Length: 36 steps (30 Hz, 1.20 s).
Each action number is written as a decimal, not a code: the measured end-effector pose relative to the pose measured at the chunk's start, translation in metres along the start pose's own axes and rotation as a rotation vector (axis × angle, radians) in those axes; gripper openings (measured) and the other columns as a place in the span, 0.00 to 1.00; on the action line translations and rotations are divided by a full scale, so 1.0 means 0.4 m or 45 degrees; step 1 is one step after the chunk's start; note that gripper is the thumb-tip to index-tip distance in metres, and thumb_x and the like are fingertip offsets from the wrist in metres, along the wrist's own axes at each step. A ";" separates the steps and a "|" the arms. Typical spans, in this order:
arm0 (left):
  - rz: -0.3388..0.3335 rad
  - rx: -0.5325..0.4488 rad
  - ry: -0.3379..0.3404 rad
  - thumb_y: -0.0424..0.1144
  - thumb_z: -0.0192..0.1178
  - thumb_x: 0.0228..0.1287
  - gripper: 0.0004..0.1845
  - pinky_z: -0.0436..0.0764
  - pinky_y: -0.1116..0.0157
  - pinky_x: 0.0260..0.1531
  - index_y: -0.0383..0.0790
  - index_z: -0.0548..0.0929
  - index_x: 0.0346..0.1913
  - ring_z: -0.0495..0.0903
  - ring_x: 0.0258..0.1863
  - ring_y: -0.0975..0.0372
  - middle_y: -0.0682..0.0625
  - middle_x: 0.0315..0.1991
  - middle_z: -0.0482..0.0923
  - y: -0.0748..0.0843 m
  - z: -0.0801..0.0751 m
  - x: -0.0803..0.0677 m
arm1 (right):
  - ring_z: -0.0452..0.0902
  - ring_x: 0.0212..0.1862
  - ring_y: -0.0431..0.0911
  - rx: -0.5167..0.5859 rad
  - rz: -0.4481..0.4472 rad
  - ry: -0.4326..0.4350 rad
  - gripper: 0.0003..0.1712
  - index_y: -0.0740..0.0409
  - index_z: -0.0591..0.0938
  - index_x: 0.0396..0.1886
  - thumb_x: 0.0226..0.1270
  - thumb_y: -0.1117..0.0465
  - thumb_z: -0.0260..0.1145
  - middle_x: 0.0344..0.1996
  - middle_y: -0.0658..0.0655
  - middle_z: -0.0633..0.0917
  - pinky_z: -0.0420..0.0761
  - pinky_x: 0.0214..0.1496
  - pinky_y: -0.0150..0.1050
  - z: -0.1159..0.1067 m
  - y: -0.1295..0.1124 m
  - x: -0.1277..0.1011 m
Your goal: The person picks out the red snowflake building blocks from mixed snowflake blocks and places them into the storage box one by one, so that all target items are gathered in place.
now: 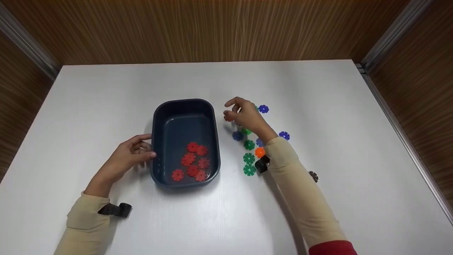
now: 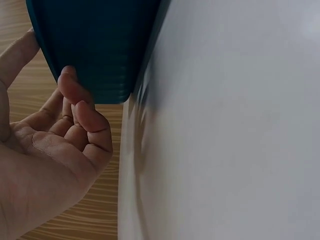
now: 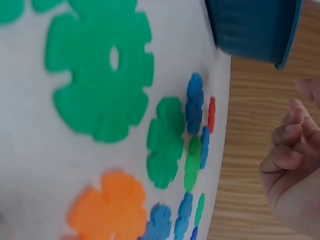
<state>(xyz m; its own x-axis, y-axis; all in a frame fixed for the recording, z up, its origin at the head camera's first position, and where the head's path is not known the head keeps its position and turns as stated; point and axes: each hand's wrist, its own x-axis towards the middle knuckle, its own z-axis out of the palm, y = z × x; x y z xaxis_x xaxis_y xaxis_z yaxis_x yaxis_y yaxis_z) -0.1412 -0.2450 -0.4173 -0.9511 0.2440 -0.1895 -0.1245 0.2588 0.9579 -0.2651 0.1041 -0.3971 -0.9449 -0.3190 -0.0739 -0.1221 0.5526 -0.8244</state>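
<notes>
A dark blue rectangular tub (image 1: 185, 131) holds several red, notched flower-shaped discs (image 1: 193, 170) in its near half. My left hand (image 1: 122, 161) grips the tub's left rim, the thumb over the edge and other fingers along the outer wall. In the left wrist view those fingers (image 2: 92, 120) are bent beside the wall. To the right of the tub, my right hand (image 1: 249, 115) hovers over a red disc (image 1: 228, 119) with fingers loosely bent and nothing between them. That red disc (image 3: 212, 115) lies on the table in the right wrist view, apart from the fingertips.
Green discs (image 1: 249, 158) run in a column right of the tub. Around them lie an orange disc (image 1: 260, 152) and several blue ones (image 1: 263, 108). A brown disc (image 1: 313, 176) is partly behind the right sleeve. Wood-grain panels (image 1: 212, 32) border the white table (image 1: 116, 92).
</notes>
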 end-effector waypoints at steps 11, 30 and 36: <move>-0.007 0.011 0.001 0.33 0.64 0.62 0.35 0.77 0.69 0.29 0.31 0.62 0.70 0.75 0.31 0.70 0.56 0.39 0.74 0.001 -0.004 -0.010 | 0.72 0.38 0.46 -0.243 0.220 -0.043 0.24 0.53 0.77 0.61 0.67 0.53 0.65 0.44 0.57 0.80 0.78 0.45 0.37 0.005 0.017 0.024; -0.015 0.024 0.004 0.34 0.64 0.63 0.34 0.77 0.68 0.29 0.33 0.63 0.70 0.75 0.29 0.69 0.55 0.40 0.73 0.006 -0.007 -0.009 | 0.75 0.50 0.51 -0.574 0.265 -0.083 0.22 0.49 0.81 0.58 0.64 0.54 0.68 0.55 0.57 0.79 0.74 0.61 0.52 0.009 0.025 0.026; -0.016 0.016 -0.001 0.34 0.63 0.63 0.34 0.77 0.68 0.29 0.33 0.63 0.70 0.75 0.29 0.69 0.56 0.39 0.73 0.007 -0.004 -0.007 | 0.76 0.47 0.51 -0.670 0.171 -0.095 0.19 0.51 0.83 0.55 0.64 0.56 0.66 0.53 0.57 0.81 0.76 0.59 0.50 0.011 0.022 0.025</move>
<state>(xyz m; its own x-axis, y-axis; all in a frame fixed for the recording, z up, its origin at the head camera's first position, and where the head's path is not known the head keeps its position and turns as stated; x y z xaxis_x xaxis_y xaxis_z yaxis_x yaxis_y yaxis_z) -0.1393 -0.2465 -0.4139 -0.9492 0.2417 -0.2014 -0.1326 0.2733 0.9528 -0.2742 0.1026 -0.4075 -0.9409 -0.2624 -0.2143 -0.1556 0.8966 -0.4147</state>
